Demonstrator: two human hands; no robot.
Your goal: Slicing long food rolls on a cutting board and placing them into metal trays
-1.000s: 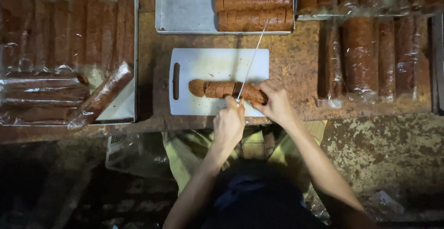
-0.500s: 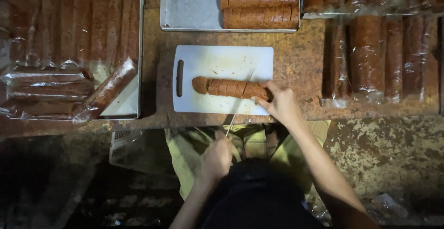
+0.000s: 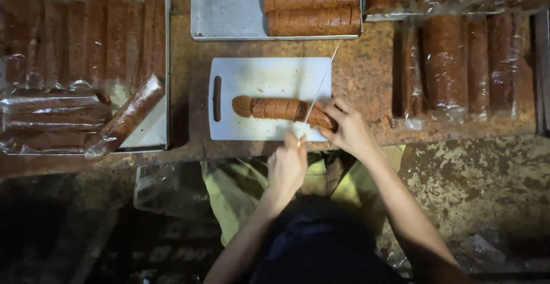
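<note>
Head view: log on the white board, mostly scored into slices, right end not cut yet.

Left hand is clenched on the knife handle, blade angled across the log; right hand clamps the log's right end. Sliced logs sit on the tray behind.

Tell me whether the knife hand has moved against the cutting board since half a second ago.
Yes. The left hand has come up toward the near edge of the white cutting board, bringing the knife back across the brown roll.
</note>
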